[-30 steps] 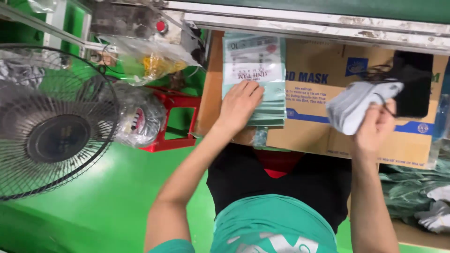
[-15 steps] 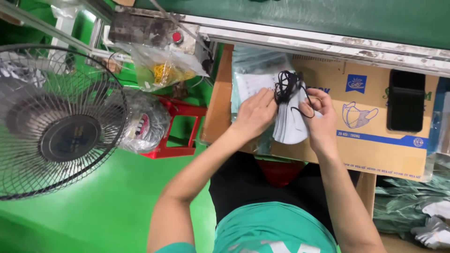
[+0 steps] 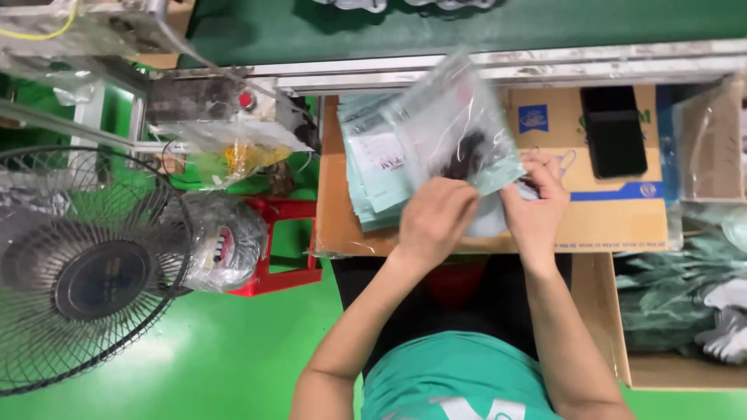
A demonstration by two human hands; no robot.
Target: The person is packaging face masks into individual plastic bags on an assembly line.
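Hands at a packing bench, seen from above: left hand [image 3: 436, 222] and right hand [image 3: 535, 211] both pinched on a clear plastic pouch [image 3: 455, 128], held tilted just above a flattened cardboard box [image 3: 615, 210]. Dark ear loops and a pale mask [image 3: 492, 222] visible through the film, partly in; lower edge of mask apparently poking out at the pouch mouth btwn the two hands, though blurred, so can't be sure. Judged abt halfway w/ this pouch: mask mostly inside, mouth not closed, not set down. Stack of flat pale-green pouches [image 3: 366, 183] just left of the hands, resting on the cardboard. Black phone [image 3: 613, 131] lying face up on the box, right of the pouch. More loose masks [image 3: 727, 327] in a carton at far right, well apart from hands. Floor fan [image 3: 85, 268] and red stool [image 3: 284, 245] at left, on green floor.
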